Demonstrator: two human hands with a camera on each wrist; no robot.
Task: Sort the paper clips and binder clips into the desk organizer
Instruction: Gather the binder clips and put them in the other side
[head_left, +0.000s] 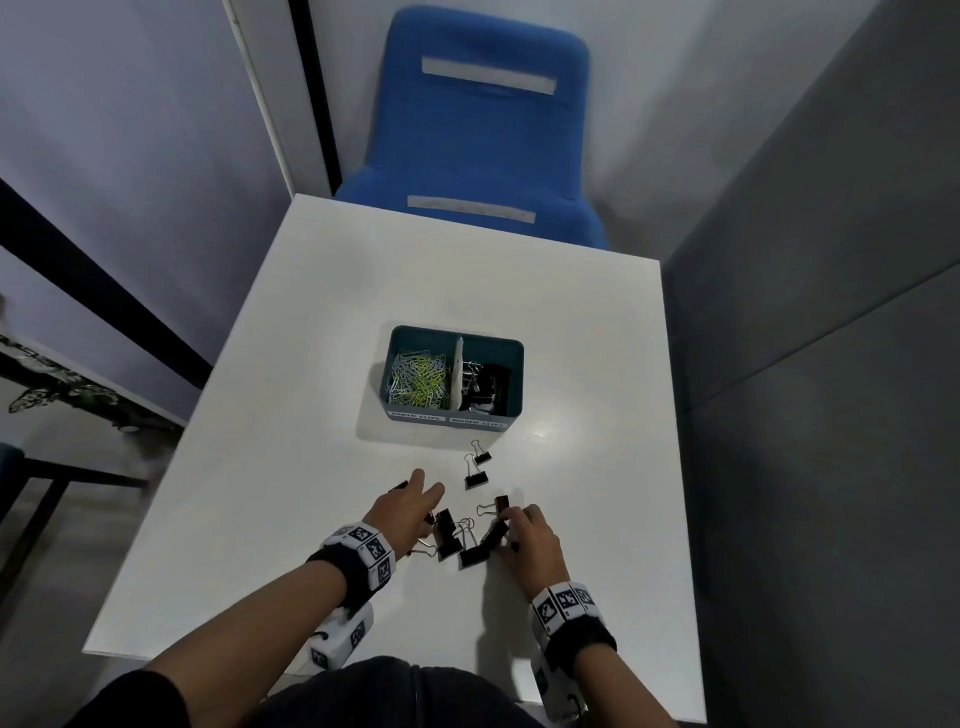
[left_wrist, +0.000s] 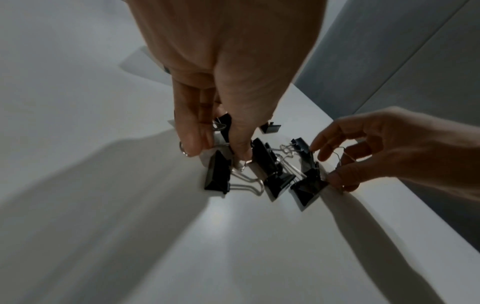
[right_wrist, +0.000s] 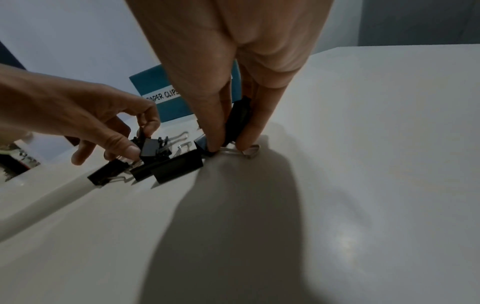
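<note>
The teal desk organizer (head_left: 506, 415) stands mid-table, with coloured paper clips (head_left: 420, 378) in its left compartment and black binder clips (head_left: 485, 376) in its right one. Several loose binder clips (head_left: 448, 535) lie in a cluster near the front edge, and two smaller ones (head_left: 476, 478) lie closer to the organizer. My left hand (left_wrist: 218, 148) pinches one black clip (right_wrist: 152, 151) at the cluster's left side between thumb and fingers. At the right side my right hand (right_wrist: 226, 144) pinches another black clip (right_wrist: 239, 118), whose wire handle touches the table.
The white table (head_left: 311, 364) has a blue chair (head_left: 483, 135) behind its far edge. A grey partition (head_left: 831, 312) runs along the right side and a white wall along the left. The organizer's front carries labels reading paper clips and binder clips.
</note>
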